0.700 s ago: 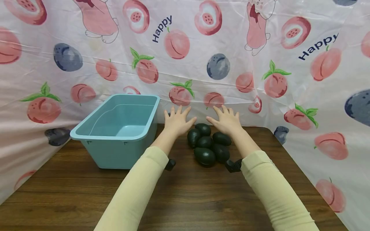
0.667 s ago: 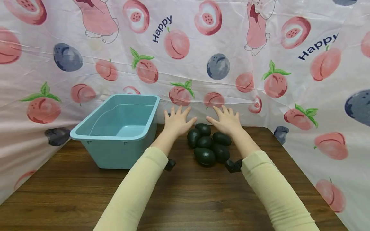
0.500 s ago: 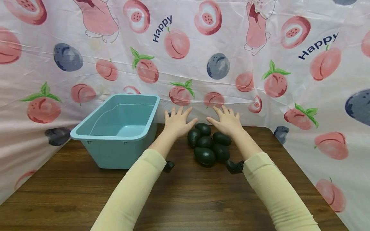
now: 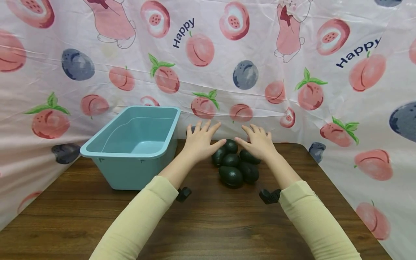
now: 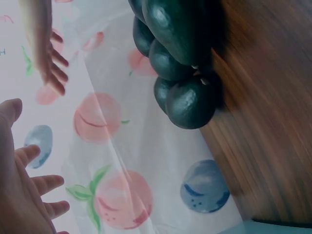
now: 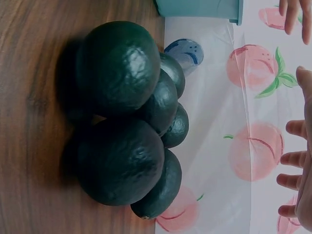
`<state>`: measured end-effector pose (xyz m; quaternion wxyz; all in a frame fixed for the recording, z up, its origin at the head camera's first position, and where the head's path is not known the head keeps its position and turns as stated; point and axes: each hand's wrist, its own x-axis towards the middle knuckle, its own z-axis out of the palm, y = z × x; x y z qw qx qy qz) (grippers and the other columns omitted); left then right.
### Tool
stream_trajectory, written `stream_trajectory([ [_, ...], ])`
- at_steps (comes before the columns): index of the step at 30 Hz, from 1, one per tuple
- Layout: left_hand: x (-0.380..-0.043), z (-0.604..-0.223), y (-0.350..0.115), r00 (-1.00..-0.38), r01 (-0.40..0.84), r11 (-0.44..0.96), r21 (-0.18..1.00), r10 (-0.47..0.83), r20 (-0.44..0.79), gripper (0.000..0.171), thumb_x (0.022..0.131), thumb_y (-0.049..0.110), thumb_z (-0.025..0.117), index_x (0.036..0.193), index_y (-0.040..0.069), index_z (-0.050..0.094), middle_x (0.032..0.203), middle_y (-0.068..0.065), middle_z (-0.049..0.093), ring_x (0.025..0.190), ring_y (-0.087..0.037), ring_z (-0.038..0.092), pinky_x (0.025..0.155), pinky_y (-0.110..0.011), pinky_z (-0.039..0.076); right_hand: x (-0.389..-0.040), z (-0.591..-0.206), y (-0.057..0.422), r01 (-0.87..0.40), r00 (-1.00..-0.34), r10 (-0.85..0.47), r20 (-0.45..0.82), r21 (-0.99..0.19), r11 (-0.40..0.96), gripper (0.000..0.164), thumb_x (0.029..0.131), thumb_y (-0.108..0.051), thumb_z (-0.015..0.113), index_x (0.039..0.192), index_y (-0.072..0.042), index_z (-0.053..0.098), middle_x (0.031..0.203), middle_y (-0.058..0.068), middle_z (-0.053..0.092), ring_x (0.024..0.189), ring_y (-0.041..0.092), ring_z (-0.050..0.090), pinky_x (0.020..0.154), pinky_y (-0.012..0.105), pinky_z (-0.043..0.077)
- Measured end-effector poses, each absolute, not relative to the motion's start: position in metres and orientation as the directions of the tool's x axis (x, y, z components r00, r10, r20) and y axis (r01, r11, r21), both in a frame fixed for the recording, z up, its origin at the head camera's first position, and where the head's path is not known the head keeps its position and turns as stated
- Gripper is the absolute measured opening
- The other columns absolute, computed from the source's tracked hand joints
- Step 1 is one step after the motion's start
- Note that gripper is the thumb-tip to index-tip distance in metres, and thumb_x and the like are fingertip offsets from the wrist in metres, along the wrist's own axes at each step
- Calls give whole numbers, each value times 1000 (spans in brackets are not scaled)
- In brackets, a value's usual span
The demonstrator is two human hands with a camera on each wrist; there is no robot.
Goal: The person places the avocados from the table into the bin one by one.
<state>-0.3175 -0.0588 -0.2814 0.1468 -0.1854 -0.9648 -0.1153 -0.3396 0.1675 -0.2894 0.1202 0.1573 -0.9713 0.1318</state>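
Observation:
Several dark green avocados (image 4: 230, 176) lie bunched together on the table, their glossy skins also filling much of the right wrist view, where a front avocado (image 6: 119, 161) is close to the camera. My left hand (image 4: 198, 142) hovers at the bunch's left back side, fingers spread and thumb pointing inward. Opposite it, my right hand (image 4: 260, 142) hovers at the right back, its thumb toward the left one. Both hands hold nothing. In the head view the thumbs overlap the rear avocados; the wrist views show the fingers (image 5: 48, 184) apart from the fruit.
A light blue plastic tub (image 4: 130, 173) stands left of the avocados on the brown wooden table (image 4: 208, 231). Behind hangs a white sheet (image 4: 214, 79) printed with peaches. Small black devices (image 4: 184, 194) sit under both wrists.
Both hands have drawn slightly back toward me and their fingers bend a little more. The thumbs now overlap the rear avocados in view. The avocados and tub stay put.

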Motion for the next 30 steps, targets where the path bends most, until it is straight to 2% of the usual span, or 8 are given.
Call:
stream_trajectory([
  [8, -304, -281, -65, -844, 464, 870, 165, 378, 381, 69, 92, 64, 42, 151, 29, 30, 155, -9, 27, 143, -35, 13, 108, -61, 4, -333, -296, 171, -372, -900, -286, 328, -238, 897, 73, 94, -62, 43, 147, -12, 38, 149, 21, 31, 134, 42, 27, 102, 64, 16],
  [16, -293, -284, -74, -808, 505, 843, 185, 387, 443, 68, 93, 63, 44, 151, 30, 30, 154, -8, 29, 143, -33, 14, 108, -60, 5, -326, -303, 178, -430, -883, -298, 362, -371, 823, 69, 95, -52, 51, 145, -7, 40, 147, 23, 33, 134, 42, 28, 108, 57, 16],
  [21, -286, -285, -79, -777, 534, 825, 183, 394, 491, 68, 92, 62, 45, 150, 29, 33, 153, -8, 32, 142, -32, 18, 108, -60, 7, -321, -310, 182, -459, -867, -306, 394, -389, 799, 66, 95, -47, 54, 143, -3, 42, 145, 22, 36, 134, 40, 29, 108, 55, 19],
  [30, -276, -285, -90, -712, 586, 784, 204, 378, 592, 65, 91, 58, 52, 147, 25, 40, 148, -8, 39, 138, -33, 26, 107, -59, 12, -315, -323, 189, -485, -847, -291, 446, -421, 767, 59, 95, -41, 56, 140, -3, 46, 142, 19, 41, 132, 37, 33, 107, 54, 24],
])
